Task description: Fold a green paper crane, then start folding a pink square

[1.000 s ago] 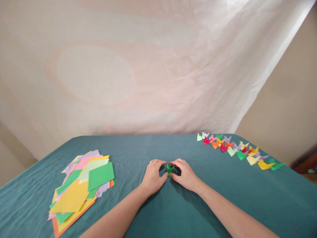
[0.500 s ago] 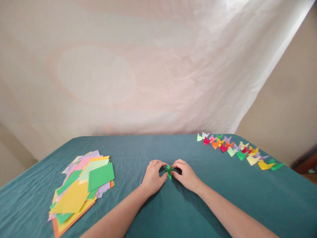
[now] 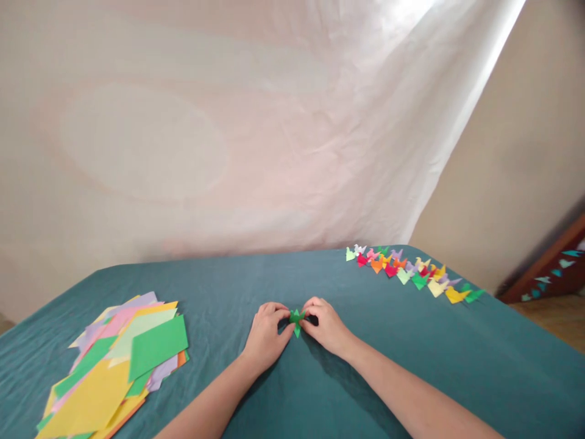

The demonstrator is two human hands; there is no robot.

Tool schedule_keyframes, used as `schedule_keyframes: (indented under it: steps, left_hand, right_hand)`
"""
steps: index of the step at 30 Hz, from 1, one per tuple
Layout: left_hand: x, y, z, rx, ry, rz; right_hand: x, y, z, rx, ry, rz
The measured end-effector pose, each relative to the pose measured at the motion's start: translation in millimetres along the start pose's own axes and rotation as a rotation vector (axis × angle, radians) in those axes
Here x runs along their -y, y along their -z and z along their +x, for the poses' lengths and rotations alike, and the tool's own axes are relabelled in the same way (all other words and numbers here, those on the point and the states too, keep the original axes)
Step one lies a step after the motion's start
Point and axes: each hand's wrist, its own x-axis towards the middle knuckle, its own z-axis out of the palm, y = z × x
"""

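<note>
A small green origami crane is held between my two hands above the green tablecloth. With thumb and fingertips, my left hand pinches its left side. My right hand pinches the right side the same way. One pointed tip faces up and another points down toward me; the fingertips cover the crane's outer parts.
Loose paper sheets in green, yellow, purple and pink lie in a pile on the left. Folded paper cranes in several colours stand in rows at the far right edge. Behind the table hangs a pale cloth.
The view has turned a little to the right, so everything appears shifted left. The green crane's outline between my fingers looks wider, with its side parts spread; both hands keep their pinch.
</note>
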Motion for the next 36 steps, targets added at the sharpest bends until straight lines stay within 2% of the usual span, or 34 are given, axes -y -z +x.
schedule_keyframes:
  steps: [18,27,36]
  left_hand:
    - [6.2,0.0,4.6,0.019,-0.036,0.033]
    - [-0.4,4.8,2.6,0.043,-0.019,0.045]
    - [-2.6,6.6,-0.1,0.03,-0.036,0.03]
  right_hand:
    - [0.7,-0.8,-1.2,-0.061,0.043,-0.061]
    - [6.2,3.5,-3.3,-0.05,0.066,-0.052]
    - [19.4,12.1,-9.9,-0.162,0.119,0.146]
